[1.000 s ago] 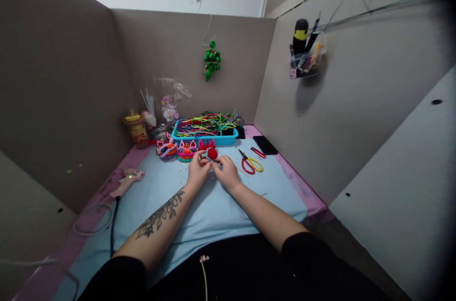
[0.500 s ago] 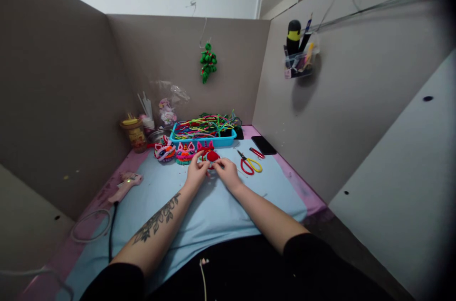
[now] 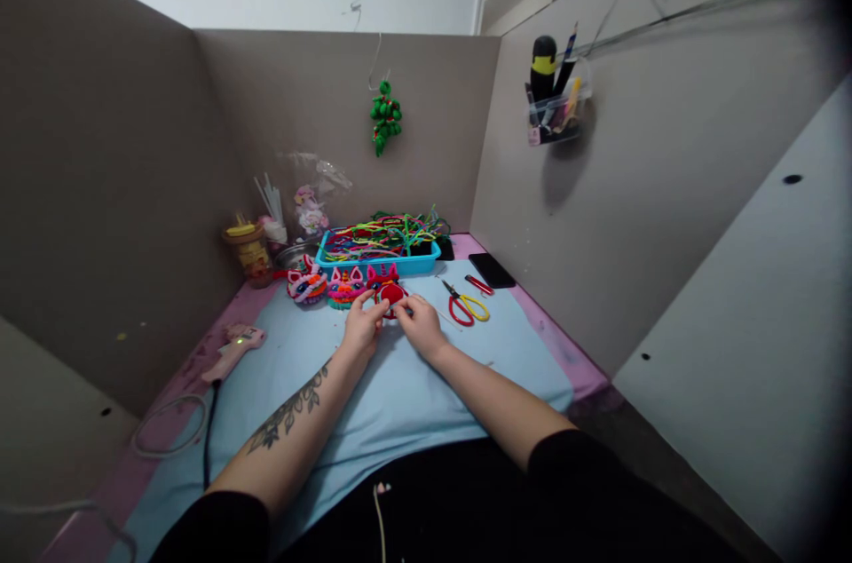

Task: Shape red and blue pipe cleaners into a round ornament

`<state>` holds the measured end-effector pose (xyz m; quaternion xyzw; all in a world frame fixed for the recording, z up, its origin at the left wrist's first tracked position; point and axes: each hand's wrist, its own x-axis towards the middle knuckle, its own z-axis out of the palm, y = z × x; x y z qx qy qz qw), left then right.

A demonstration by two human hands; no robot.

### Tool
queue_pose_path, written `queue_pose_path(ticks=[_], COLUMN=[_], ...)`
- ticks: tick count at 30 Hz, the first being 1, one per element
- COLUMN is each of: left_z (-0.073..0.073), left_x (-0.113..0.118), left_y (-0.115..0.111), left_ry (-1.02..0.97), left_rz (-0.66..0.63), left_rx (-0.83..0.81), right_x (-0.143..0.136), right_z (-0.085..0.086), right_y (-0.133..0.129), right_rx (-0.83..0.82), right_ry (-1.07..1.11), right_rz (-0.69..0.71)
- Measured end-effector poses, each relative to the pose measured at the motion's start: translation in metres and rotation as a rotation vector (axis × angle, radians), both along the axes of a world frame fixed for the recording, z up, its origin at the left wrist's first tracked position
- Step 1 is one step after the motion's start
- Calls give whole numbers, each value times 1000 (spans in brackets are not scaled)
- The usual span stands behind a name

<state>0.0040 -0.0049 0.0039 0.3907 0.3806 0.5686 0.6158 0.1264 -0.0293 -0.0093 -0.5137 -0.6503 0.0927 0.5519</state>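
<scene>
Between my two hands is a small red pipe-cleaner piece point(image 3: 390, 297), roughly round. My left hand point(image 3: 363, 323) grips its left side, thumb on the near face. The fingertips of my right hand point(image 3: 421, 321) pinch at its right edge; what exactly they hold there is too small to make out. Just beyond stand fuzzy animal heads made of pipe cleaners: a pink and red one point(image 3: 307, 283) at the left, a pink one with an orange horn point(image 3: 346, 286), and a red one point(image 3: 382, 273) partly behind the piece I hold.
A blue tray point(image 3: 379, 265) of colourful pipe cleaners lies behind. To the right are scissors point(image 3: 467, 305), a red cutter point(image 3: 479, 284) and a phone point(image 3: 492, 270). At left lie a pink glue gun point(image 3: 234, 352) with its cord and a brown cup point(image 3: 250, 254). Partition walls point(image 3: 352, 119) surround the table.
The red piece has been turned so more of its red face shows. My left hand has shifted slightly lower and its fingers have drawn in; the right stays close to the piece's edge.
</scene>
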Motion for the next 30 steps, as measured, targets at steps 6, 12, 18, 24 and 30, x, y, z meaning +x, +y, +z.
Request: queue_pose_path(ticks=[6,12,18,24,30], left_z=[-1,0,0,5,4], left_x=[0,-4,-4,-3,-4], left_y=[0,-2,-3,-5,-3], left_ry=[-11,158,222,140,197], left_rz=[2,-56,23,60,62], left_rx=[1,106,214,138,175], right_x=[0,6,7,4,8], right_z=[-1,-5,-7,-8,-4], right_y=[3,6,6,-2,-6], right_rx=[4,-11,30,109,224], right_ry=[52,71,37,-249,-529], right_rz=[8,60,67,-6,-49])
